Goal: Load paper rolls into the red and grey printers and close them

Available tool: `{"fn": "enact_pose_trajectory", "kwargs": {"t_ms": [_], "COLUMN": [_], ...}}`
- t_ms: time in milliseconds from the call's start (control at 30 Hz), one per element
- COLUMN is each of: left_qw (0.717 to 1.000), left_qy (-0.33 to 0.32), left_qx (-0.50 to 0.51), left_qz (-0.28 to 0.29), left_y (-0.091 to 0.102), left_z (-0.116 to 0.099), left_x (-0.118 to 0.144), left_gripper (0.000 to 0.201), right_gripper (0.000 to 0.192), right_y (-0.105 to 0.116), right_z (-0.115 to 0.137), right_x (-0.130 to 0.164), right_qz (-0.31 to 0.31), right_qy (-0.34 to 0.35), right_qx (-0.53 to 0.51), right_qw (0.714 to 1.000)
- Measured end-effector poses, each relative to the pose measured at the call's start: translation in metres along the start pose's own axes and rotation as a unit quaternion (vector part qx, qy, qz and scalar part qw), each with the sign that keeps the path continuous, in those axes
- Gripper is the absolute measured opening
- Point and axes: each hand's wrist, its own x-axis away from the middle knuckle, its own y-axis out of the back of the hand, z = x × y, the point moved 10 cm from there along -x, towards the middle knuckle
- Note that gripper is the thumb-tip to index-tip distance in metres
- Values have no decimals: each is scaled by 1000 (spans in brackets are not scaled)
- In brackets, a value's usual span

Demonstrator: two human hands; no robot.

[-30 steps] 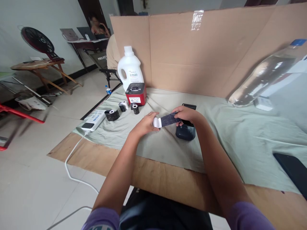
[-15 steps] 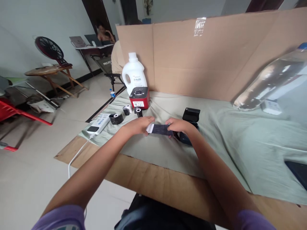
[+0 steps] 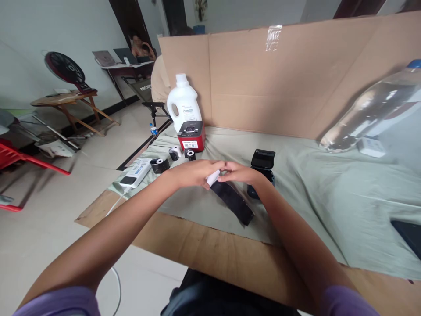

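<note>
Now, left hand: the left hand [image 3: 194,172] is stretched forward from a nearly straight arm, palm down, fingers pinched shut on the white end of the strip.
Right hand: the right hand [image 3: 239,173] comes in from a bent elbow and meets the left fingertip to fingertip, also pinching the white end (the two thumbs nearly touch).
Strip: the dark strip [image 3: 233,200] hangs from the white end [image 3: 212,177] and slants down toward the near right, its lower end over the green cloth [image 3: 312,193] on the counter.
Black printer: the black printer [image 3: 261,169], lid up, stands just behind the right wrist.
Left side of counter: a red printer [image 3: 191,135] before a white jug [image 3: 183,104]; three small rolls [image 3: 159,164] and a white power strip [image 3: 135,172] lie near the left hand.
Backdrop: a cardboard wall [image 3: 279,79].
</note>
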Motion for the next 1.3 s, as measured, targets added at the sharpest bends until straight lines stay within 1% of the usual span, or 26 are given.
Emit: {"fn": "enact_pose_trajectory", "kwargs": {"t_ms": [100, 167, 233, 300, 367, 400, 433, 500, 567, 667, 767, 833, 900, 1000, 1067, 1133, 1200, 1300], "left_qw": [998, 997, 996, 997, 998, 997, 995, 988, 984, 976, 966, 960, 957, 961, 964, 966, 965, 956], "left_qy": [-52, -60, -61, -52, -25, -7, 11, 45, 67, 91, 111, 115, 111, 114, 126, 127, 111, 98], "left_qx": [-8, -39, -61, -62, -37, -18, 1, 24, 25, 5, -28, -47, -56, -45, -32, -19, -4, 3], "left_qz": [39, 17, -1, -16, -47, -72, -98, -142, -165, -196, -230, -250, -263, -248, -230, -224, -239, -277], "left_y": [-2, 4, 8, 9, 11, 12, 13, 10, 2, -7, -12, -14, -17, -24, -30, -33, -33, -29], "left_z": [-17, -20, -22, -21, -14, -8, -2, 12, 22, 33, 38, 38, 36, 39, 43, 47, 47, 48], "left_x": [-5, -8, -10, -10, -11, -11, -11, -13, -16, -21, -21, -19, -17, -16, -16, -15, -13, -9], "left_gripper": [48, 47, 49, 56, 64, 64, 60, 44, 32, 31, 34, 34, 33, 35, 37, 37, 37, 35], "right_gripper": [32, 31, 31, 30, 32, 33, 34, 32, 24, 17, 20, 21, 18, 10, 11, 15, 18, 19], "right_y": [-4, -1, 6, 16, 24, 28, 31, 38, 42, 45, 46, 46, 47, 49, 47, 45, 45, 41], "right_z": [-5, -6, -7, -7, -3, -1, -1, -3, -7, -16, -27, -30, -30, -32, -30, -25, -24, -28], "right_x": [-2, -4, -4, -4, -3, -2, -2, 0, 1, 4, 5, 4, 2, 0, -2, -3, -3, -2], "right_qz": [17, 7, -23, -59, -91, -106, -123, -164, -196, -225, -236, -236, -239, -238, -229, -224, -229, -225], "right_qy": [12, 27, 37, 48, 68, 77, 79, 66, 44, 3, -40, -37, -26, -19, -8, 3, -3, -27], "right_qx": [-68, -89, -97, -103, -112, -116, -117, -114, -112, -104, -109, -116, -104, -58, -25, 4, 7, -34], "right_qw": [997, 996, 994, 992, 987, 985, 982, 978, 973, 969, 965, 964, 965, 969, 973, 975, 973, 973]}}
